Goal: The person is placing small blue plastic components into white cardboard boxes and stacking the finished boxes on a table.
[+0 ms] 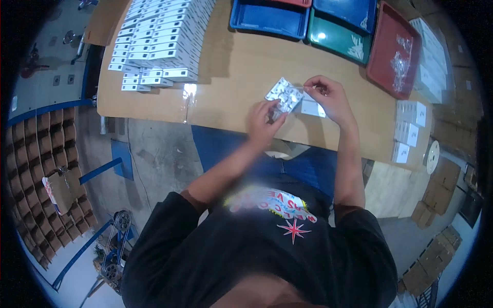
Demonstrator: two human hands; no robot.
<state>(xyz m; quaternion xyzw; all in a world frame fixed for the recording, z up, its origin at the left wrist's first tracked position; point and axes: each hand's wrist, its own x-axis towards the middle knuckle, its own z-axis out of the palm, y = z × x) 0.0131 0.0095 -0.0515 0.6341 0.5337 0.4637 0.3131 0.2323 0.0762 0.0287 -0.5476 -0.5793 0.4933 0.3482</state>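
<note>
Tilted above the table's near part is a small white tray with grey parts in it [284, 95]. My left hand [264, 119] grips its near left corner, thumb and fingers closed on the edge. Close to the tray's far right corner, my right hand [328, 96] is closed in a pinch; a thin, pale piece seems to stick out from its fingertips toward the tray, too small to name. Under and beside the right hand, a white box [312, 108] lies on the table [246, 61], partly covered by the tray and hand.
Stacked white boxes [159, 41] fill the table's far left. Blue [269, 21], green [334, 36] and red [382, 61] bins stand at the far right, some with small clear or white pieces. More white boxes [408, 126] sit by the right edge. Cardboard dividers [41, 154] stand left.
</note>
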